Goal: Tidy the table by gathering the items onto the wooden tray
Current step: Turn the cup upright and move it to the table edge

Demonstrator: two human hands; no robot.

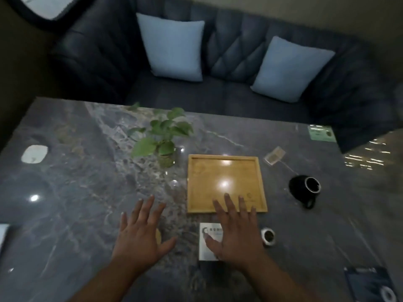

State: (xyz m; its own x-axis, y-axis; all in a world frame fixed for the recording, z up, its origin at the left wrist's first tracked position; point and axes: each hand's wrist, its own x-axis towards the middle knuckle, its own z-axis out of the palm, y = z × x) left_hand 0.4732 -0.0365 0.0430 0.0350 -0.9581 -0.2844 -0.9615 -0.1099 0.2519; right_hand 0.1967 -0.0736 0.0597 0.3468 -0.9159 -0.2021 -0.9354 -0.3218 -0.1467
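A square wooden tray lies bare on the dark marble table. My right hand hovers open, fingers spread, over the tray's near edge and a white card below it. My left hand is open too, to the left, partly hiding a small yellowish thing. A small round tin stands right of my right hand. A black mug lies on its side right of the tray. A small clear packet rests beyond the tray's far right corner.
A green plant in a glass jar stands just left of the tray. A white dish sits far left, a green card far right, a dark booklet at the near right. A dark sofa with two blue cushions is behind.
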